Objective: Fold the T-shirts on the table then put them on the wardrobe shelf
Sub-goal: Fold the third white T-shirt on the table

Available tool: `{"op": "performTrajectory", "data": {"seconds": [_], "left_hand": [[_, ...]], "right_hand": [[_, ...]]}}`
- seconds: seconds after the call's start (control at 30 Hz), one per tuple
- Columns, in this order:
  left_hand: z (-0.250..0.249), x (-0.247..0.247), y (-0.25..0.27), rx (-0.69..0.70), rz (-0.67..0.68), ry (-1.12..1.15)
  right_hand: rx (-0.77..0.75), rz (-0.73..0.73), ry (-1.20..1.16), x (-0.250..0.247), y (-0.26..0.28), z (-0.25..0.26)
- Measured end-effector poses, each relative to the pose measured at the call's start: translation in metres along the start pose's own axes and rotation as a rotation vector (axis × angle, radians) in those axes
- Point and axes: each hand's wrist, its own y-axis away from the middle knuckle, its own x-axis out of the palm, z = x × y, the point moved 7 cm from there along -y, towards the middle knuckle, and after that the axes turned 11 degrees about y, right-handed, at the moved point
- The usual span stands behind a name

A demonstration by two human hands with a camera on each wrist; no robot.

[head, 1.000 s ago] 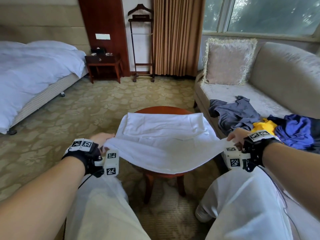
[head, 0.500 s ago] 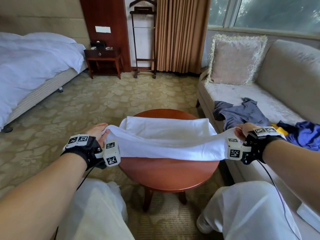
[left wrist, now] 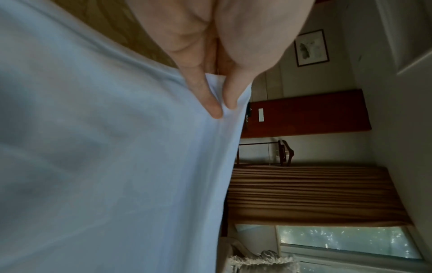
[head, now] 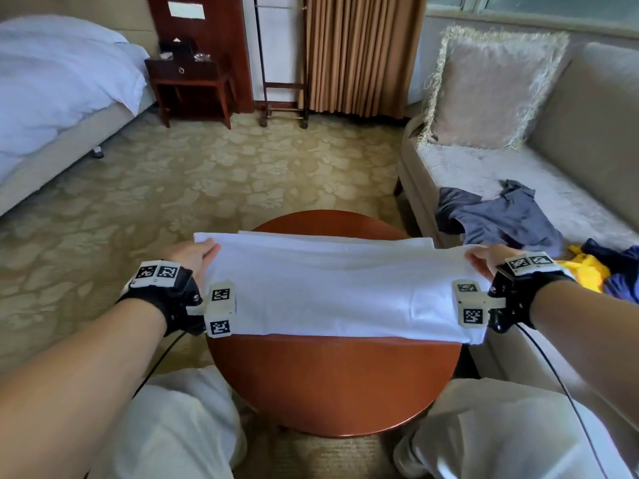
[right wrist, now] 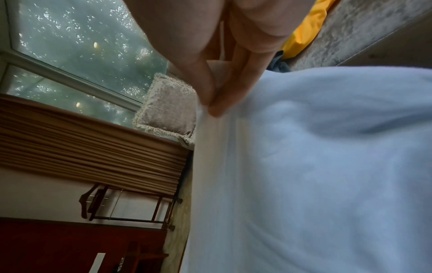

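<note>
A white T-shirt point(head: 332, 292) lies folded into a wide band across the round wooden table point(head: 332, 382). My left hand point(head: 193, 254) pinches its left edge, and the left wrist view shows thumb and finger point(left wrist: 210, 103) closed on the white cloth point(left wrist: 117, 166). At the other end my right hand point(head: 484, 257) pinches the right edge, with the fingertips point(right wrist: 215, 109) squeezing the fabric point(right wrist: 315, 166) in the right wrist view. The top layer is held over the lower layers, near their far edge.
A sofa point(head: 518, 174) on the right carries a grey shirt point(head: 498, 219), a yellow one point(head: 587, 267), a blue one point(head: 622, 267) and a fringed cushion point(head: 491, 88). A bed point(head: 52, 91), a nightstand point(head: 190, 81) and a valet stand point(head: 283, 63) stand beyond the carpet.
Both hands have carried the near hem of the white T-shirt up and away over the rest of it, folding it; the front of the table is now bare.
</note>
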Motion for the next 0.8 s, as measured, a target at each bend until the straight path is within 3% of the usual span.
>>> {"op": "performTrajectory", "data": {"seconds": [0.03,0.17,0.23,0.33,0.47,0.6,0.73,0.8], "left_hand": [[0.002,0.001,-0.003,0.019,-0.007,0.023],[-0.01,0.0,-0.024,0.108,-0.097,-0.367],[-0.01,-0.004,-0.047,0.055,-0.115,-0.531],[-0.008,-0.007,-0.079,0.005,-0.105,-0.66],[-0.001,-0.004,-0.112,-0.007,-0.1,-0.721],[0.008,0.011,-0.118,0.016,-0.123,-0.646],[0.022,0.019,-0.114,0.012,-0.08,-0.56],[0.019,0.018,-0.105,0.085,-0.122,-0.57]], "right_hand": [[-0.001,-0.014,-0.015,0.001,-0.002,0.0],[-0.011,-0.085,0.188,0.004,-0.012,0.007],[-0.048,-0.108,0.46,0.004,-0.027,0.014],[-0.034,-0.082,0.626,0.01,-0.061,0.013],[-0.052,-0.095,0.522,0.02,-0.049,0.026],[-0.023,0.009,0.172,0.035,-0.07,0.025],[-0.017,0.045,0.218,0.047,-0.087,0.021],[-0.019,0.031,0.269,0.051,-0.079,0.024]]}}
